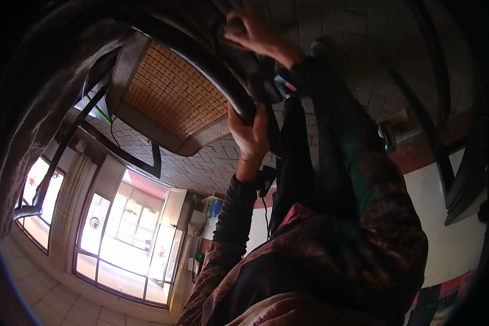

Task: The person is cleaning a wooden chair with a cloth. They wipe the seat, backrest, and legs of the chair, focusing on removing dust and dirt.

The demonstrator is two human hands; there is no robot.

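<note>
My left hand [248,132] grips the end of a dark, curved, glossy bar [216,75], perhaps a chair's armrest, with the thumb on one side and the fingers on the other. Beside the bar is a chair seat with a tan beaded mat [175,89] bordered in grey-brown fabric. Higher up, my right hand [254,32] is blurred, its fingers curled at a dark part of the same piece of furniture; shadow hides whether it holds anything. A small dark item with a blue and pink face [285,83] lies near my right sleeve.
Grey paving bricks [203,163] cover the floor around my legs. Another dark curved furniture frame [432,61] stands at the right, near a red and white wall [444,212]. Dark fabric [36,93] hangs at the left. Bright windows [126,228] and curtains are at the lower left.
</note>
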